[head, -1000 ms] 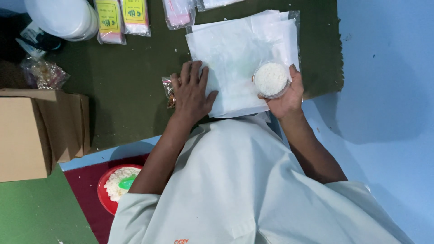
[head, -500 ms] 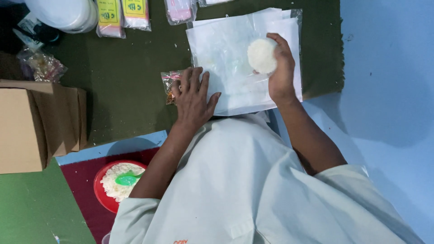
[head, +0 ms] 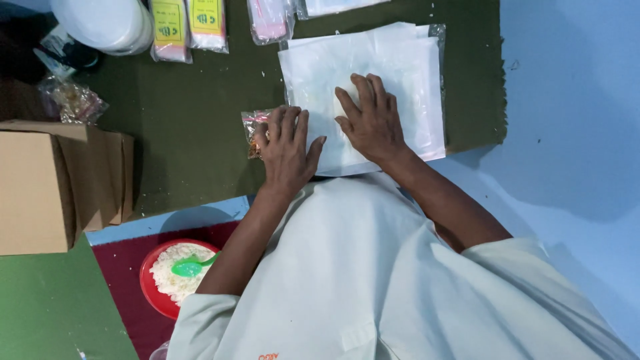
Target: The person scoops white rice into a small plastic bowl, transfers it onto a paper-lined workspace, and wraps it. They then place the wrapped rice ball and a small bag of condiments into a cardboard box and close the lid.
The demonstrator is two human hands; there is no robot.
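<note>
Two hands, one cardboard box, one red bowl, one green spoon.

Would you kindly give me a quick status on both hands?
Left hand flat on white plastic sheets. Right hand pressing white dough underneath. Small snack packet beside left fingers.

White plastic sheets, dark green mat, red bowl, green spoon, brown cardboard box

Dark olive mat lies over a blue floor in dim light
</note>
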